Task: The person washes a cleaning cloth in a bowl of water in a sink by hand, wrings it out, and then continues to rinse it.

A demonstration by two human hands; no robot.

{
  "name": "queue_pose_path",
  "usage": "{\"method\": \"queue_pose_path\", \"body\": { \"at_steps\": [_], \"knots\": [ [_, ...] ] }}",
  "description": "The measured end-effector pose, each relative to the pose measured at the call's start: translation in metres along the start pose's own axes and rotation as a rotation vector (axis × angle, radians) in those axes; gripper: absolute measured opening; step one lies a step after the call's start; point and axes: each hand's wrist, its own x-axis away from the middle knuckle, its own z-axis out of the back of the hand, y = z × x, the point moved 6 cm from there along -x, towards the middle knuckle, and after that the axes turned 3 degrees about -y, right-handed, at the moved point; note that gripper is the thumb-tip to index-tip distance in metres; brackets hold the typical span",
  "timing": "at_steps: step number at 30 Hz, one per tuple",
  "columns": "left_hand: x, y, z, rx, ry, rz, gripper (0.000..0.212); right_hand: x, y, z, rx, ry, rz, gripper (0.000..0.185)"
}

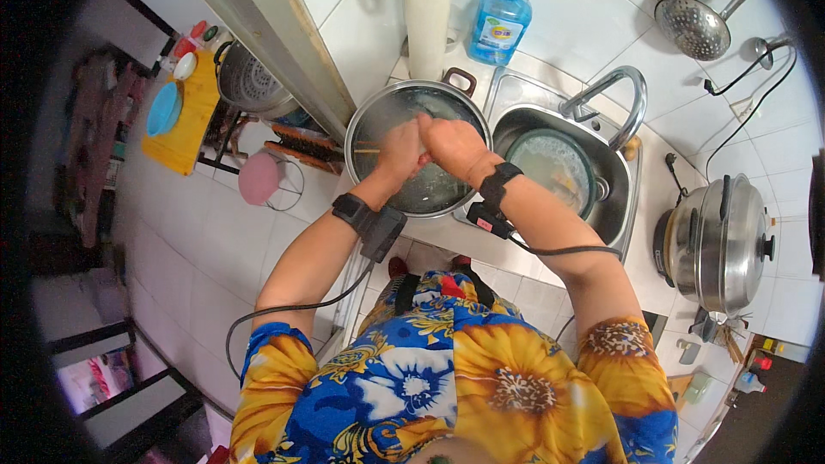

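My left hand (401,149) and my right hand (454,147) are pressed together over a wide round pan (356,167) with a metal rim and a brown loop handle (460,80). Both hands are closed around something small that their fingers mostly hide; I cannot tell what it is. Pale strips like chopsticks (368,147) show just left of my left hand, within the pan. The pan holds dark, wet-looking contents. Right of it, a green-rimmed basin (588,171) with cloudy, foamy water stands in the steel sink (622,206).
A blue pump bottle (499,29) stands behind the sink, beside the curved faucet (635,100). A lidded steel pot (725,245) is on the counter at right. Ladles and a skimmer (693,27) hang on the tiles. A pink stool (259,179) stands at left.
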Motion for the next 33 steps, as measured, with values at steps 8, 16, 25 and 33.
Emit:
{"method": "queue_pose_path", "body": {
  "at_steps": [8, 16, 25, 33],
  "knots": [
    [0.01, 0.025, -0.001, -0.539, 0.245, -0.601, 0.044, 0.002, 0.008, -0.006, -0.177, -0.052, -0.069, 0.025],
    [0.015, 0.038, -0.006, -0.837, 0.298, -0.662, 0.04, -0.007, 0.017, -0.016, -0.351, -0.079, -0.043, 0.012],
    [0.018, 0.05, -0.014, -1.04, 0.265, -0.798, 0.032, -0.007, 0.02, -0.02, -0.51, -0.067, 0.028, 0.013],
    [0.02, 0.06, -0.028, -1.243, 0.176, -0.908, 0.023, -0.004, 0.027, -0.019, -0.65, -0.071, 0.098, 0.013]
  ]
}}
